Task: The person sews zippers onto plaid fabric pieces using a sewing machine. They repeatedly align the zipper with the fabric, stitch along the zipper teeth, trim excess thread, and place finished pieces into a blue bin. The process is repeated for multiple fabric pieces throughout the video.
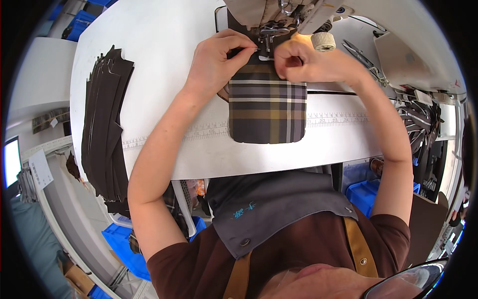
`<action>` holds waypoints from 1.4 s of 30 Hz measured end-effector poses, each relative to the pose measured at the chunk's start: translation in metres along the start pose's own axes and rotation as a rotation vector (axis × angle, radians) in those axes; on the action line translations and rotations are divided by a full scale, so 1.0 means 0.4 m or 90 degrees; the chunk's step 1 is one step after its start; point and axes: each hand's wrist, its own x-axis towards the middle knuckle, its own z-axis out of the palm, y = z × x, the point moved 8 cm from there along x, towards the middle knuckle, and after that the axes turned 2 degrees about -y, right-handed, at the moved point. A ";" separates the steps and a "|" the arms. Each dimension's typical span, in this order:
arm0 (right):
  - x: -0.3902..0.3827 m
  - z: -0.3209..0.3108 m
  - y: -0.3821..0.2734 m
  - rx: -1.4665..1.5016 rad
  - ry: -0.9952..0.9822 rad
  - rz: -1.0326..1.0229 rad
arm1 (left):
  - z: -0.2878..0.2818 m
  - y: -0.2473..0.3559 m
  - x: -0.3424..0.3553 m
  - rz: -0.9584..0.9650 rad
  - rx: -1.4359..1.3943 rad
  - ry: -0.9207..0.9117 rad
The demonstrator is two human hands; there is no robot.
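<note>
A plaid fabric piece (pixel 267 112) with rounded lower corners lies flat on the white sewing table, its upper end under the needle area of a sewing machine (pixel 268 42). Just left of the presser foot, my left hand (pixel 219 60) pinches thumb and forefinger together. A tiny pale tip shows at those fingertips, too small to name. My right hand (pixel 303 61) is curled closed to the right of the needle, its knuckles over the top right of the plaid fabric. Whatever may be inside its fingers is hidden.
A stack of dark fabric strips (pixel 103 124) lies on the table's left side. A printed ruler scale (pixel 199 131) crosses the tabletop. Scissors or tweezers-like metal tools (pixel 361 54) sit beyond my right wrist. Blue bins (pixel 124 249) stand below the table.
</note>
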 end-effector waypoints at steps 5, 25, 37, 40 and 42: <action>-0.031 -0.009 0.031 0.019 0.182 -0.034 | -0.001 -0.001 0.001 -0.035 0.001 0.000; -0.079 0.023 -0.082 -0.299 0.200 -0.250 | 0.013 0.017 0.009 0.006 0.009 0.012; -0.059 0.059 -0.150 -0.266 0.421 -0.348 | 0.001 -0.010 0.050 0.008 -0.036 -0.156; -0.099 0.060 -0.123 -0.253 0.364 -0.361 | 0.007 0.002 0.033 -0.019 -0.017 -0.114; -0.113 0.072 -0.111 -0.294 0.329 -0.363 | 0.009 0.021 0.031 -0.032 0.025 -0.090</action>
